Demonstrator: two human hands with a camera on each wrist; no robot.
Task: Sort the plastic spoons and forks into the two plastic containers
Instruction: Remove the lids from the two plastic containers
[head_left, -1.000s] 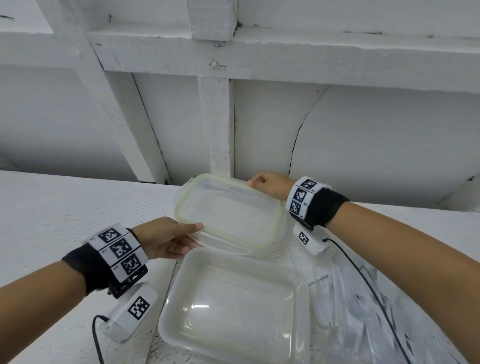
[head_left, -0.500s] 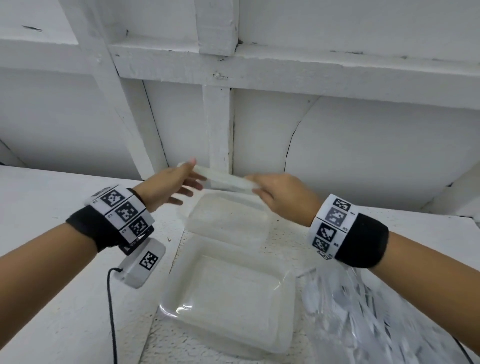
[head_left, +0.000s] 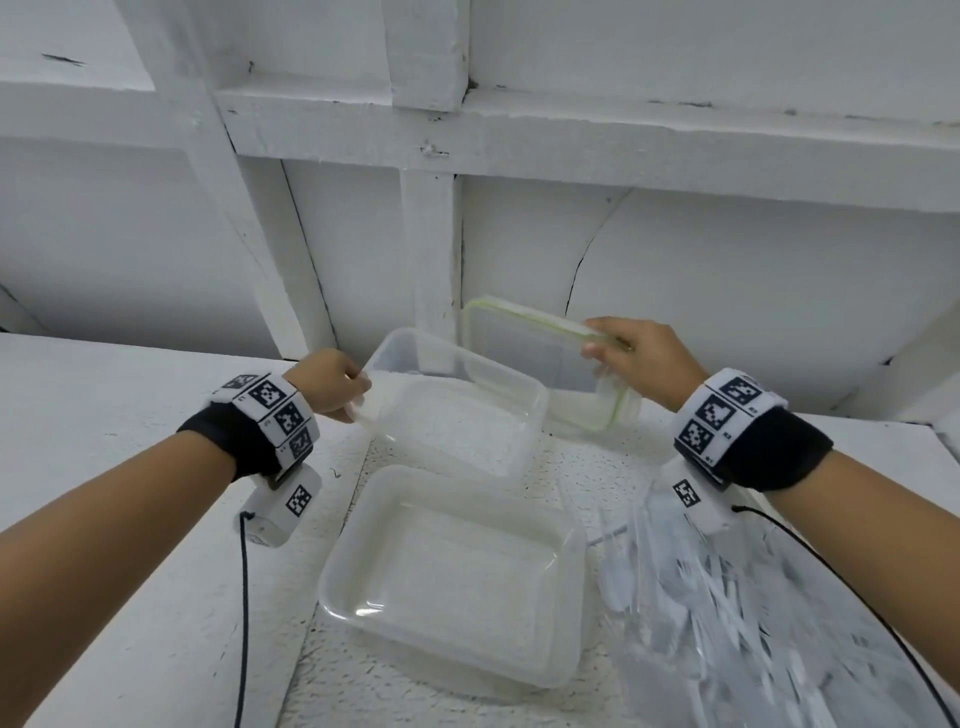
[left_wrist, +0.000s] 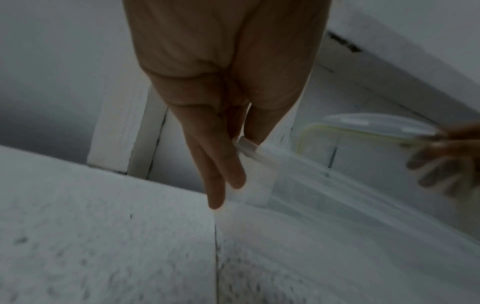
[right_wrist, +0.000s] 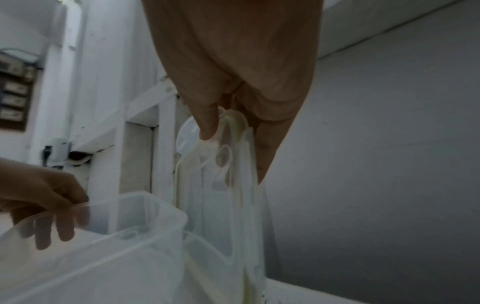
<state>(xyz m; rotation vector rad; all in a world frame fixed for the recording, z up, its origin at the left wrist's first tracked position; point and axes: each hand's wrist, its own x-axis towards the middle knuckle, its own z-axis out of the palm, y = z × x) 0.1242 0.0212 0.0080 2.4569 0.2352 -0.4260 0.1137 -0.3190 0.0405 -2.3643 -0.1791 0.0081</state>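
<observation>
Cutlery bag (head_left: 737, 613): nearest on the right, a clear bag of white plastic spoons and forks lying on the table, blurred; none sorted yet.
Near container (head_left: 457, 577): open and empty, flat on the table just left of the bag.
Left hand (head_left: 330, 384): pinches the rim of the far container (head_left: 457, 410), thumb over the edge, fingers beneath; the container is tilted, its left side raised.
Right hand (head_left: 636, 358): pinches the green-sealed lid (head_left: 540, 364) at its corner, holding it upright behind the far container.
Risk: the lid, held only by a corner pinch, could slip or knock the tilted container; set too near, it would crowd the sorting space.
Surface: white, speckled, rough table (head_left: 130, 415) with a seam.
Room: white panelled wall (head_left: 727, 260) with beams close behind.
</observation>
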